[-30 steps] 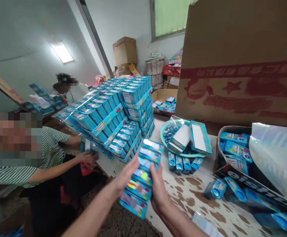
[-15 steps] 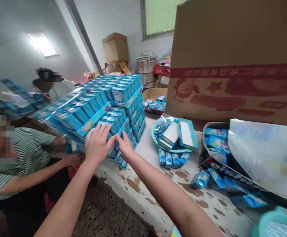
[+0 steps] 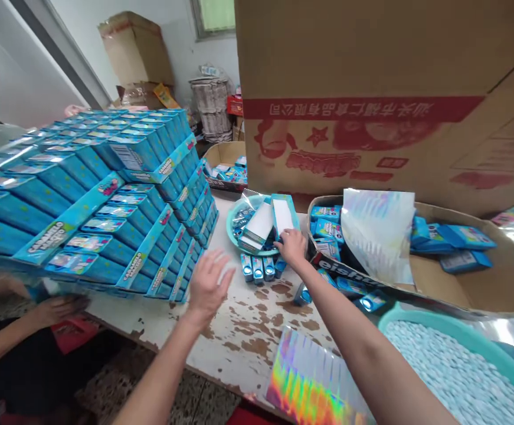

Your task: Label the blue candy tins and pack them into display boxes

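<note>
My right hand [image 3: 291,245] has its fingers curled at the near end of a blue display box [image 3: 284,215] with a white face, which leans in a turquoise basin [image 3: 231,227]. Beside it in the basin lies a second white-faced display box [image 3: 257,224]. My left hand [image 3: 209,286] is over the table with fingers apart and nothing in it, just right of a tall stack of blue display trays [image 3: 126,268] filled with small boxes. Several small blue boxes [image 3: 257,268] stand in front of the basin, below my right hand.
A black-edged carton [image 3: 451,295] holds blue boxes and a shiny sheet [image 3: 378,230]. At right is a turquoise tub [image 3: 398,319] of pale pieces. An iridescent sheet [image 3: 314,378] lies at the table's front edge. A co-worker's hand [image 3: 55,311] is beneath the stack's left side.
Both hands have left the front of the stack. My right hand has moved right to a display box in the basin; my left has drawn back, fingers apart. The view has turned right.
</note>
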A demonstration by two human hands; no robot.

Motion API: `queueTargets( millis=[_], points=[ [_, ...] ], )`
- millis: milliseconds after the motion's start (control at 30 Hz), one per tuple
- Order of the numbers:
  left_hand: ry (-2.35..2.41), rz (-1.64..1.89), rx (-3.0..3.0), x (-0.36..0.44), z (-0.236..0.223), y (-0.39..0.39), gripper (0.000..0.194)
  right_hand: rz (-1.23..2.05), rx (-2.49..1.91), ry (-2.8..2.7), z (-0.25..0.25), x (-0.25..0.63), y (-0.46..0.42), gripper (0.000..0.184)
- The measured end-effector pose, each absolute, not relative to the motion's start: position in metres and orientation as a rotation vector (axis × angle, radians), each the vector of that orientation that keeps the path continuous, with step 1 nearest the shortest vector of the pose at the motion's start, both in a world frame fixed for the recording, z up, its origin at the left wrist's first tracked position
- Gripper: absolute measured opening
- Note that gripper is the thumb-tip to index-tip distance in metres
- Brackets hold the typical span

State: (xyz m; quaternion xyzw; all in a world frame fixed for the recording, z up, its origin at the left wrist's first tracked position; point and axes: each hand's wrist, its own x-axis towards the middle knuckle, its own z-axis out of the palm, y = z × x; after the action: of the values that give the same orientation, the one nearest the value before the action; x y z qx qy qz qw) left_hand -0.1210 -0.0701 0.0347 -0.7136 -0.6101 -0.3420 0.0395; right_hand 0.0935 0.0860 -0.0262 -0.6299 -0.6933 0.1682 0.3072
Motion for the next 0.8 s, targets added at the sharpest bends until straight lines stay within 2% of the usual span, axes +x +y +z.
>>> queueTargets(
  millis=[100, 233, 333, 433, 567, 800],
  points=[
    [-2.384, -1.161, -2.253, -0.087, -0.025, -0.059, 0.028, 0.375, -1.531, -1.932, -0.013, 0.112, 0.067, 0.006],
    [-2.813, -1.235, -1.973, -0.08, -0.063, -0.043, 0.058, 0.137, -1.136, -2.151, -0.015, 0.131, -0.048, 0.011],
    [-2.926, -1.024, -1.97, -0.071, -0.069, -0.024, 0.077, 0.233, -1.1, -2.203, -0.05, 0.134, -0.146, 0.011],
    [-3.07, -0.713, -1.918, -0.046, -0.073, -0.009, 0.096, 0.318, -1.329, -2.236, -0.092, 0.129, -0.196, 0.003],
    [-3.079, -0.515, -1.761, -0.018, -0.078, -0.007, 0.1, 0.388, -1.583, -2.339, -0.125, 0.126, -0.208, 0.009],
    [-3.044, -0.378, -1.666, 0.002, -0.069, 0.004, 0.112, 0.506, -1.518, -2.542, -0.139, 0.111, -0.215, 0.006]
  ],
)
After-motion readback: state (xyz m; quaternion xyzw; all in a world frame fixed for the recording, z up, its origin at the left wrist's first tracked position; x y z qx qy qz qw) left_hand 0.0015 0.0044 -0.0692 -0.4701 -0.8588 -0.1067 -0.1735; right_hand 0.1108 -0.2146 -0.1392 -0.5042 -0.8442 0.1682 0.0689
